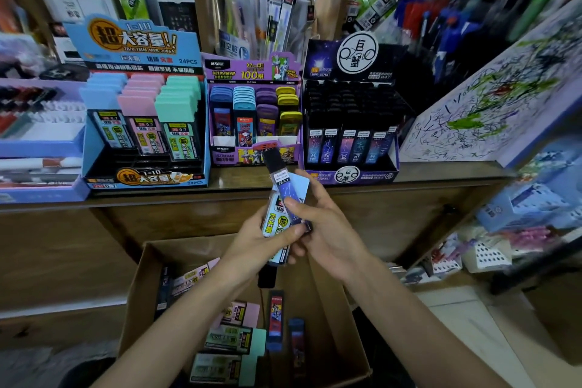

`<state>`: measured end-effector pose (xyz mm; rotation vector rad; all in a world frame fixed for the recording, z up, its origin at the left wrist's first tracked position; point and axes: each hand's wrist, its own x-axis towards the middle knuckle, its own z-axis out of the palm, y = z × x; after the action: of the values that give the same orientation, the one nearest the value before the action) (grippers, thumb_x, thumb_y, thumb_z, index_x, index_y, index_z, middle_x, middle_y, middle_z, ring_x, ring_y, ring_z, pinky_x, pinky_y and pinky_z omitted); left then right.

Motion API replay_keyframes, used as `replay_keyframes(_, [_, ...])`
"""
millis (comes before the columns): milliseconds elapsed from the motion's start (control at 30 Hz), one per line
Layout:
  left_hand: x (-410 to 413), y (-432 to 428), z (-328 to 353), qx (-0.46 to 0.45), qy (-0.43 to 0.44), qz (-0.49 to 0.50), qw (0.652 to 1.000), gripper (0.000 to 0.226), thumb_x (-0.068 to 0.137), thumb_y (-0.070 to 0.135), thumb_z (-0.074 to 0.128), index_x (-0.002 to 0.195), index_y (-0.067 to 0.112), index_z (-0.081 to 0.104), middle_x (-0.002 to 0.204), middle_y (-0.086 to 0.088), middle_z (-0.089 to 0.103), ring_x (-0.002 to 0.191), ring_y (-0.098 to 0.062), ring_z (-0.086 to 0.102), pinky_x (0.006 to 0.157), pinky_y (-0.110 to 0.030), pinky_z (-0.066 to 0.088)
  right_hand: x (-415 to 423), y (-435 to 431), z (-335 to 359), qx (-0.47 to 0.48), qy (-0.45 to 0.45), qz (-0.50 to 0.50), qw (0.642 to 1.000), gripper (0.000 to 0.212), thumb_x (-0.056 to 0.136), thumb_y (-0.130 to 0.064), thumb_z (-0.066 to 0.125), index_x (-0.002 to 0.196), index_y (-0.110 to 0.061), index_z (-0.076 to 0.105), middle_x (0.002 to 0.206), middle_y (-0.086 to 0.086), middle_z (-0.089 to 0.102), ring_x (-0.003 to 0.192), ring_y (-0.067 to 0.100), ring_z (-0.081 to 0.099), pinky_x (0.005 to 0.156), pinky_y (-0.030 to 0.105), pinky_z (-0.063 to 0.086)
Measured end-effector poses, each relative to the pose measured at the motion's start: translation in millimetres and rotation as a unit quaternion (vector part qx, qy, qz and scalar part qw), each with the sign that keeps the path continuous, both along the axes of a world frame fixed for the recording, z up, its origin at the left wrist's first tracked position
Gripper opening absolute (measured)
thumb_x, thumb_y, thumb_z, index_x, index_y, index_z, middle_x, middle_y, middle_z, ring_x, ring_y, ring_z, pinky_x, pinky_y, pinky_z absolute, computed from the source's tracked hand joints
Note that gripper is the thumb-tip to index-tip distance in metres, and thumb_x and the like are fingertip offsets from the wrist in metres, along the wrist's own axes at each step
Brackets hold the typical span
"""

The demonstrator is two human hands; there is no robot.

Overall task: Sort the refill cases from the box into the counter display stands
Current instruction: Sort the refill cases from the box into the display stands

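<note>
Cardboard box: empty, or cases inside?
Not empty. Several refill cases lie loose on the bottom of the cardboard box: pink, mint, red and blue ones.

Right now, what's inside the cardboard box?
In the cardboard box: a pink case, mint cases, slim dark cases. The left forearm and the held cases hide part of its floor.

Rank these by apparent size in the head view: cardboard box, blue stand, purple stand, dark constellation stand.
1. cardboard box: looks largest, but it is nearest the camera, so its true rank is unsure.
2. blue stand.
3. dark constellation stand and purple stand: about alike, the dark one slightly taller; not ranked.
</note>
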<state>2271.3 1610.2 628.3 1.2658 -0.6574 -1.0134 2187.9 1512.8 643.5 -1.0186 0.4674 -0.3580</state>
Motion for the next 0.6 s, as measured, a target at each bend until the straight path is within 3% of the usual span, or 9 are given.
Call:
replay_keyframes(67, [3,0,4,0.011,-0.013,-0.031,0.999,0.039,0.072,0.021,0.069,0.106,0.010,0.055,0.072,-0.003,0.070,0.059,-0.014,0.064,0.053,-0.023,0.052,-4,-9,8,-0.056,0.024,-0.002,0.998,0.055,0.080,-0.020,0.068,0.129,-0.032,0.048,0.114,0.010,0.060,0.077,0.019,0.065,0.048,0.028,0.048])
replay_keyframes(167, [8,-2,9,0.033,-0.043,-0.076,0.996,0.036,0.072,0.027,0.072,0.102,0.014,0.057,0.079,-0.006,0.072,0.062,-0.014,0.065,0.054,-0.022,0.052,-9,-34,31,-0.245,0.055,-0.041,0.967,0.055,0.075,-0.039,0.072,0.124,-0.034,0.050,0.121,-0.007,0.057,0.109,0.009,0.057,0.081,0.020,0.048])
replay_keyframes(233, [9,-7,14,0.037,-0.054,-0.107,0.992,0.034,0.074,0.028,0.073,0.101,0.014,0.058,0.083,-0.008,0.072,0.064,-0.015,0.065,0.054,-0.023,0.051,-10,-48,48,-0.324,0.058,0.002,0.944,0.034,0.080,-0.035,0.068,0.113,-0.032,0.059,0.111,-0.010,0.062,0.102,0.003,0.059,0.081,0.016,0.047])
replay_keyframes(300, [9,-13,17,0.038,-0.060,-0.129,0.989,0.036,0.074,0.030,0.074,0.102,0.014,0.057,0.085,-0.009,0.072,0.065,-0.016,0.066,0.055,-0.023,0.051,-10,-58,56,-0.361,0.056,0.021,0.931,0.014,0.086,-0.017,0.066,0.099,-0.022,0.065,0.096,-0.004,0.067,0.090,0.008,0.062,0.078,0.019,0.048])
replay_keyframes(400, [5,-25,21,0.037,-0.070,-0.129,0.989,0.042,0.072,0.037,0.072,0.105,0.015,0.056,0.086,-0.010,0.072,0.067,-0.018,0.067,0.056,-0.024,0.052,-18,-70,59,-0.361,0.039,-0.020,0.931,0.010,0.085,-0.009,0.065,0.087,-0.018,0.068,0.089,0.002,0.067,0.087,0.015,0.061,0.077,0.026,0.049])
replay_keyframes(533, [-4,-40,21,-0.008,-0.066,-0.093,0.994,0.039,0.084,0.044,0.050,0.111,0.017,0.052,0.083,-0.011,0.072,0.068,-0.020,0.067,0.059,-0.025,0.054,-44,-104,76,-0.311,0.007,-0.078,0.947,0.009,0.082,-0.009,0.068,0.084,-0.018,0.069,0.084,0.002,0.067,0.081,0.014,0.061,0.074,0.027,0.049])
replay_keyframes(600, [-7,-45,21,-0.024,-0.062,-0.057,0.996,0.040,0.085,0.044,0.047,0.112,0.016,0.052,0.082,-0.011,0.071,0.068,-0.021,0.068,0.060,-0.026,0.055,-58,-130,89,-0.336,0.009,-0.114,0.935,0.009,0.082,-0.008,0.067,0.086,-0.017,0.068,0.081,0.000,0.067,0.074,0.012,0.060,0.066,0.025,0.049])
